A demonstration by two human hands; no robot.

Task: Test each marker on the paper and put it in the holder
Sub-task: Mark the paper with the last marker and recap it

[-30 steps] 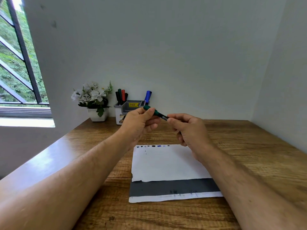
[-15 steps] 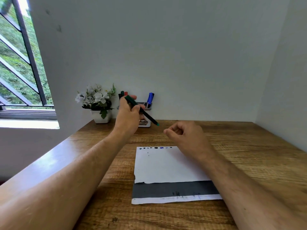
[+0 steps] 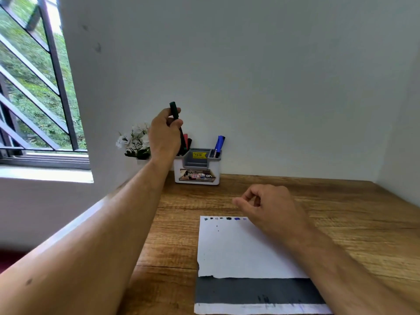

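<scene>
Your left hand (image 3: 164,135) is raised above the far left of the wooden desk (image 3: 341,212), at about eleven o'clock from the paper; its fingers and thumb are curled round a dark green marker (image 3: 175,114), which stands almost upright, its top end poking above your fingers and its lower end pointing down into the left side of the holder (image 3: 197,168); whether the tip touches the holder cannot be told, since your hand hides that part. The holder is a white box with a grey insert and a yellow label, standing against the wall at twelve o'clock from the paper; a red marker (image 3: 185,138) and a dark one beside it stand in its left compartment, just right of your hand; a blue marker (image 3: 219,145) leans in the right compartment.

Your right hand (image 3: 270,210) rests low over the desk at about one o'clock from the paper's centre, fingers loosely curled toward the thumb and holding nothing; its wrist and forearm cross the sheet's right side.

The white paper (image 3: 229,246) lies flat at the middle of the desk, with a row of small coloured test marks along its far edge; it overlaps a dark grey sheet (image 3: 250,292) nearer you, at six o'clock.

A small pot of white flowers (image 3: 135,140) stands at nine o'clock from the holder, partly behind your left wrist; a barred window (image 3: 34,87) fills the far left.
</scene>
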